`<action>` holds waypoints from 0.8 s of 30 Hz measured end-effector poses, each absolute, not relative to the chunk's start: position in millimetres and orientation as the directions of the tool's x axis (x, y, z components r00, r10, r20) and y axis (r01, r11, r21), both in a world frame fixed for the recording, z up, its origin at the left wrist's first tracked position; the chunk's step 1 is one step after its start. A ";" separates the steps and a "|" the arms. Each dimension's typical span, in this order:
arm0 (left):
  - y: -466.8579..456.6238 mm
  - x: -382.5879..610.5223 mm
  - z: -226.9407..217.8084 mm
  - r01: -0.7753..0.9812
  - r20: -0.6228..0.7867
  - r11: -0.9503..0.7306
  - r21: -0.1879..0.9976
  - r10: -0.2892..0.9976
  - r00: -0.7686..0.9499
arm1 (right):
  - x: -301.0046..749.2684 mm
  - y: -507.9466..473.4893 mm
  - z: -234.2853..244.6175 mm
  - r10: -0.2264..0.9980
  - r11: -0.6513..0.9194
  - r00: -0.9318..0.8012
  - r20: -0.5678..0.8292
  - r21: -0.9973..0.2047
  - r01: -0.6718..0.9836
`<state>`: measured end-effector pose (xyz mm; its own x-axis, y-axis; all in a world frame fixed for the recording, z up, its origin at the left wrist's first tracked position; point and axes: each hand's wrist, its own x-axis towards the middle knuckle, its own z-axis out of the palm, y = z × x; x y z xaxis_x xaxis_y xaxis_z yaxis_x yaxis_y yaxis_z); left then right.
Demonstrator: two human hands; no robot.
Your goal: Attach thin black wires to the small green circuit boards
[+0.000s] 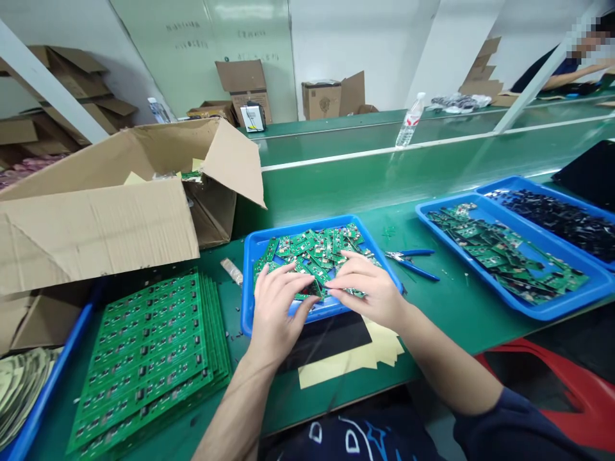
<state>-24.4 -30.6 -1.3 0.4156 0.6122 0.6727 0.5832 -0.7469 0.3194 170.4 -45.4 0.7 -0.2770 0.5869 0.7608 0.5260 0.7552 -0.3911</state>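
My left hand [278, 307] grips a small green circuit board [316, 291] between thumb and fingers, just above the near side of a blue tray [246, 282]. From the right, my right hand [368, 288] meets it with thumb and forefinger pinched close to the board's edge. What sits in that pinch is too small to make out. Many loose small green circuit boards [331, 243] lie jumbled in the tray under both hands. Blue-handled cutters [416, 259] rest on the green table, right of the tray.
Stacked green circuit panels [144, 346] stand left, below a large open cardboard box [96, 224]. At right are a blue tray of boards [504, 256] and another with black parts [552, 214]. Yellowish paper [346, 362] lies in front. A bottle [410, 121] stands behind; a person [557, 70] sits far right.
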 end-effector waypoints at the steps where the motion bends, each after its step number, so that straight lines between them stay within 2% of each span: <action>1: -30.9 -23.9 -1.9 0.606 0.689 -0.738 0.297 0.605 0.398 | 169.1 -45.6 0.3 0.549 0.768 -0.291 0.783 -0.336 0.545; 4: -31.2 -21.6 -3.9 0.659 0.741 -0.711 0.245 0.576 0.346 | 165.3 -46.4 -1.6 0.471 0.779 -0.366 0.803 -0.183 0.599; 6: -30.4 -21.1 -5.0 0.665 0.757 -0.712 0.228 0.559 0.339 | 164.7 -46.8 -2.7 0.482 0.780 -0.395 0.782 -0.178 0.600; 8: -29.4 -21.6 -5.3 0.653 0.770 -0.724 0.223 0.542 0.338 | 166.5 -47.1 -2.8 0.560 0.772 -0.377 0.737 -0.299 0.562; 10: -28.5 -22.4 -5.1 0.640 0.791 -0.738 0.215 0.515 0.329 | 169.4 -47.3 -1.9 0.684 0.718 -0.338 0.646 -0.517 0.466; 13: -28.0 -22.2 -4.5 0.628 0.829 -0.761 0.163 0.451 0.331 | 170.5 -47.7 0.1 0.865 0.487 -0.278 0.418 -0.832 0.264; 15: -28.1 -20.8 -4.8 0.621 0.849 -0.775 0.113 0.400 0.344 | 167.4 -47.6 0.3 0.931 0.298 -0.267 0.250 -0.941 0.159; 17: -28.5 -19.0 -5.7 0.623 0.863 -0.778 0.083 0.369 0.346 | 162.4 -47.1 -1.0 0.956 0.152 -0.264 0.128 -0.986 0.072; 19: -28.8 -17.9 -7.1 0.628 0.867 -0.775 0.072 0.360 0.344 | 157.7 -46.1 -3.4 0.967 0.059 -0.247 0.066 -0.998 -0.035; 24: -28.9 -17.7 -10.8 0.629 0.862 -0.770 0.109 0.389 0.326 | 153.3 -42.2 -10.5 0.965 -0.136 -0.252 -0.070 -0.958 -0.252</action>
<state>-17.7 -28.9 -10.8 0.3263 0.3888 0.8616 0.6288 -0.7698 0.1092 153.3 -42.2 -10.5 -0.2520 0.9652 -0.0702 -0.2522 -0.1356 -0.9581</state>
